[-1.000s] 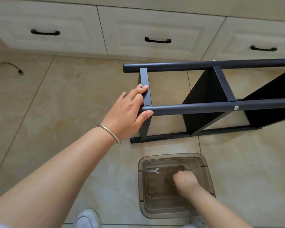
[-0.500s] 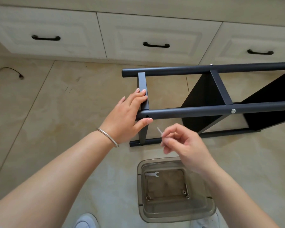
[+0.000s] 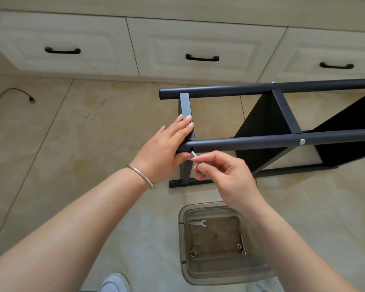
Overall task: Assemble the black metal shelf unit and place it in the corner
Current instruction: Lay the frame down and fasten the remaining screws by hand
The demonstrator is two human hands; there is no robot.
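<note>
1. We have the black shelf frame [image 3: 261, 142] lying on its side on the tiled floor [image 3: 72, 144], right of centre in the frame and running off the right edge, just below the white cabinet drawers [image 3: 188, 47].
2. Our left hand [image 3: 169, 146] wraps the near tube at its left end, fingers laid flat on the grey crossbar [image 3: 187, 114], thumb under the tube.
3. Our right hand [image 3: 221, 171] pinches a small silver bolt [image 3: 195, 157] between thumb and fingertips, its tip just below the open hole [image 3: 191, 149] in the tube.
4. We judge the frame stiff, smooth painted steel, moderately heavy, and likely to slip; the tubes near the crossbars look like the best hold.
5. The bolt is tiny and easy to drop; it should go in straight.
6. There is open floor at left; at bottom centre the clear plastic tray [image 3: 182, 239] with a wrench [image 3: 197, 223] and spare hardware sits close to our feet.
</note>
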